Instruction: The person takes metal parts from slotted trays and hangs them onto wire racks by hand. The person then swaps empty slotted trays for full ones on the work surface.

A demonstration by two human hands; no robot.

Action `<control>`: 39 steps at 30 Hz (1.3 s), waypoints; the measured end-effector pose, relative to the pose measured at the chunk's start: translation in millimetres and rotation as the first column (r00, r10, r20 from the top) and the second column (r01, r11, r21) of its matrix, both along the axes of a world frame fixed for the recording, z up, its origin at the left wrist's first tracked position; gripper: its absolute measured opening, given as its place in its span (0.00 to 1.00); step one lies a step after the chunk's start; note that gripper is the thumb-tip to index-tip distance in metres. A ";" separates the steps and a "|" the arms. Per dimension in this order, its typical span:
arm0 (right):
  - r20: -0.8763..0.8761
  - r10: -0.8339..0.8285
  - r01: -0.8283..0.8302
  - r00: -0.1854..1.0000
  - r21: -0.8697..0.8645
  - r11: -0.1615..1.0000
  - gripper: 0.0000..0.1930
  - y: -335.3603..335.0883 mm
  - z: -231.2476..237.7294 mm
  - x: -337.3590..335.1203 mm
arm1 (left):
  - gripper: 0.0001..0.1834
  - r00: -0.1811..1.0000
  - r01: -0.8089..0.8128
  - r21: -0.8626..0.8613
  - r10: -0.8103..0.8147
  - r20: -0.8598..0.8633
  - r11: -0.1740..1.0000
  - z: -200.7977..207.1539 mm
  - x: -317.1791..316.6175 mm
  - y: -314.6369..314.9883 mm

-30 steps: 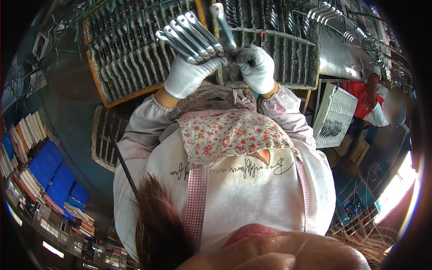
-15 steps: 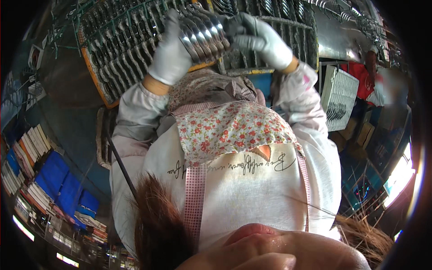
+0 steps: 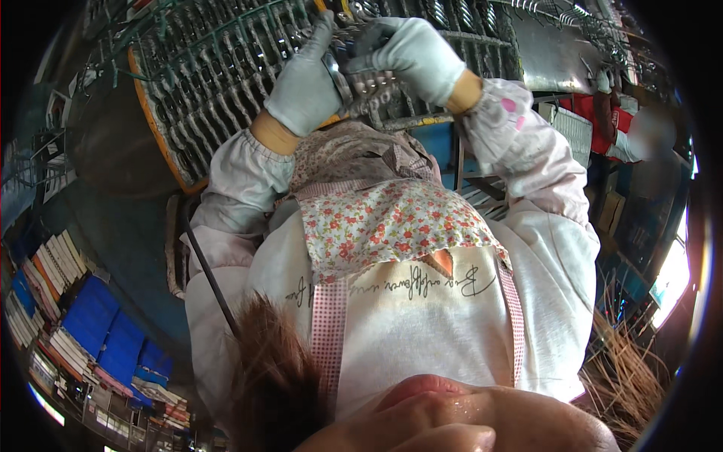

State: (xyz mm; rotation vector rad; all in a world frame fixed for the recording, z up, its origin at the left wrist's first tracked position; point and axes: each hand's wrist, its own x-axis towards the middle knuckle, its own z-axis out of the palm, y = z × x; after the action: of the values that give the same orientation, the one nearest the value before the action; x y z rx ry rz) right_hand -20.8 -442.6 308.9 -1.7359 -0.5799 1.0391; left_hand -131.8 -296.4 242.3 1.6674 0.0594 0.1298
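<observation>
My left hand, in a white glove, is closed around shiny curved metal pieces, its thumb stretched upward beside them. One rounded, polished edge shows at the palm; most of the pieces are hidden or blurred. Close on its right, my right hand, also gloved, has its fingers bent down against the metal. What sits between those fingertips is hidden. Both hands are above a slotted rack with an orange-yellow edge, in whose rows more shiny metal pieces lie.
Green wire frames run across the rack at upper left. A bare metal surface lies to the right. Beyond it is another person in red. Blue bins and stacked pale items stand at lower left.
The row of metal pieces, broad and clear between my hands before, is now turned and mostly covered. My right hand has moved left and bent over it, close to my left hand.
</observation>
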 end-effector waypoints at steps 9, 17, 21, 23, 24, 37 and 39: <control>0.111 0.113 -0.137 0.987 0.236 0.962 0.08 62.5 129.2 56.5 | 0.27 0.999 -0.054 -0.662 0.039 -0.036 0.747 -11.1 -0.8 29.3; 0.056 0.086 -0.093 0.995 0.144 0.985 0.08 177.5 85.5 132.5 | 0.26 0.970 -0.200 -0.307 0.231 0.068 0.930 -60.6 28.6 27.5; 0.272 0.168 -0.159 0.947 -0.054 0.986 0.09 184.7 64.1 148.0 | 0.30 0.952 -0.263 -0.085 0.273 0.140 0.961 -74.1 34.6 27.6; 0.332 0.181 -0.145 0.926 -0.130 0.981 0.10 181.6 56.8 152.3 | 0.32 0.954 -0.254 -0.105 0.267 0.135 0.961 -68.8 38.6 24.5; 0.389 0.197 -0.125 0.900 -0.203 0.971 0.11 177.7 53.1 153.2 | 0.35 0.957 -0.245 -0.121 0.260 0.131 0.962 -62.4 41.0 22.7; 0.682 0.481 -0.134 0.552 -0.497 0.858 0.10 144.9 40.5 203.8 | 0.31 0.979 -0.202 -0.242 0.204 -0.015 0.949 -62.4 41.6 23.2; 0.798 0.546 -0.154 0.254 -0.524 0.838 0.12 140.4 47.9 213.3 | 0.27 0.969 -0.233 -0.198 0.246 0.040 0.952 -63.1 44.8 16.2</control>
State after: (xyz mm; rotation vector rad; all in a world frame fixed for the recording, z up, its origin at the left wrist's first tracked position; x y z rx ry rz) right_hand 192.5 -302.3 356.7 -2.5593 -1.7128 0.2428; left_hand -87.0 -280.2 179.2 1.4572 0.2202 0.3510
